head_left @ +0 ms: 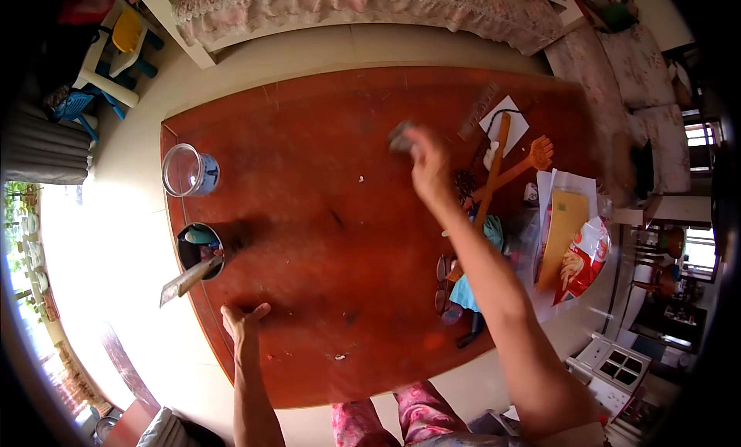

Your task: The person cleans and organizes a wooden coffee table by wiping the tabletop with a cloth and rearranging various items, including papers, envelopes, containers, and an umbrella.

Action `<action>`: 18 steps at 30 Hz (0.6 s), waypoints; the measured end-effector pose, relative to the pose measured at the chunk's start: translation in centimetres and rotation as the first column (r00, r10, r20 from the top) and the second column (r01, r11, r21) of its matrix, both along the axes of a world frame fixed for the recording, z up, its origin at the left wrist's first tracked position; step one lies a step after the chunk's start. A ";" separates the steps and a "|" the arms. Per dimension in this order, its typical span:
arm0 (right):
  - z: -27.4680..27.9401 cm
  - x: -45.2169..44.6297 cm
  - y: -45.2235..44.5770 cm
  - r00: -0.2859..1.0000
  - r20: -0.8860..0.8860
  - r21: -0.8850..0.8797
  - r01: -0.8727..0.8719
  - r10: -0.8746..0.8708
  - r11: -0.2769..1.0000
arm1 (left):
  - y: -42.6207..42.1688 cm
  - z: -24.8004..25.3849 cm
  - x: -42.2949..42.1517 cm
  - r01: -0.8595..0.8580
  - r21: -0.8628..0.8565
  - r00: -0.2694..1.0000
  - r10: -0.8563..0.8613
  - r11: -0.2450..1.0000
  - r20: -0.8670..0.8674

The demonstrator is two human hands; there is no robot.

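My right hand (430,163) is raised over the upper middle of the reddish-brown table (309,177), its fingers closed on a small dark greyish object (401,137), blurred and hard to identify. My left hand (244,320) rests at the table's left front edge, thumb spread from the fingers, holding nothing. Just beyond it stands a dark cup (185,254) with several items inside and a flat-bladed tool (185,282) leaning out over the rim. A clear round container (185,171) with a blue label sits near the far left corner. Small white bits lie on the tabletop.
At the right lie a wooden back scratcher (532,157), a stick, glasses (441,283), blue cloth, a brown envelope (563,227) and a red snack bag (589,255). Beyond the table is a bed with a frilled cover (370,5); a floral sofa (633,69) stands at the right.
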State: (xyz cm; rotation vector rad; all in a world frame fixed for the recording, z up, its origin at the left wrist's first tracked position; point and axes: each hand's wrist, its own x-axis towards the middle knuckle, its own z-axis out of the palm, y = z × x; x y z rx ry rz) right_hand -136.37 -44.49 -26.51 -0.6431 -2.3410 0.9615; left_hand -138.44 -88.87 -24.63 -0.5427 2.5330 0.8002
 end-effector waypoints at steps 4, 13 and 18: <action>-1.8 -3.3 0.0 0.998 0.035 0.241 0.041 -0.051 0.970 | 0.2 0.2 -0.1 -0.003 -0.037 1.000 0.004 0.999 0.028; 1.6 6.9 -19.7 0.533 -0.127 -0.070 -0.846 0.837 0.528 | -0.3 -0.3 -0.1 0.025 -0.088 0.999 -0.022 0.996 0.037; 1.5 -3.8 -2.2 0.982 -0.155 -0.114 -0.128 0.109 0.985 | 0.1 0.0 -0.1 -0.003 -0.083 0.999 0.007 0.997 0.044</action>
